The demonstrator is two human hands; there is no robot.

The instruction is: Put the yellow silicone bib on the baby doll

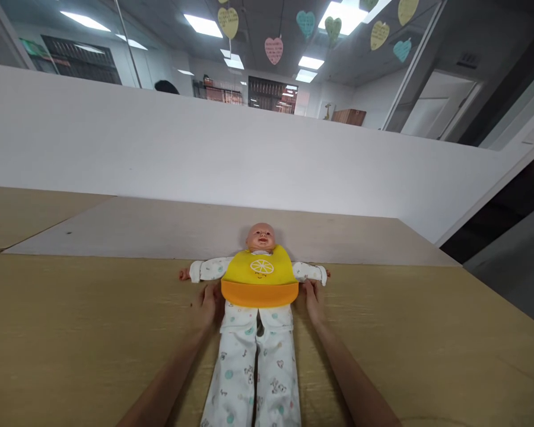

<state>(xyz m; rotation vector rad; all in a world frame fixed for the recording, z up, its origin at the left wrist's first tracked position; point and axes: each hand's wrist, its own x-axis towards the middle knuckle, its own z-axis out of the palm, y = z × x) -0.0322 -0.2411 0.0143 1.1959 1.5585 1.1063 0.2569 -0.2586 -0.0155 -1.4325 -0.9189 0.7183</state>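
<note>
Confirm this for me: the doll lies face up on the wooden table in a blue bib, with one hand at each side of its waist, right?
Not quite. The head view shows the bib is yellow with an orange pocket, not blue. The rest stands: the doll lies face up on the wooden table, left hand and right hand flanking its waist.

I see a light wood-grain counter (71, 332) running wide across my view, ending at a white wall. A paler board (160, 228) lies flat on its far part. A doll (258, 308) lies face up on the counter near the middle, head on the board, legs toward me.
</note>
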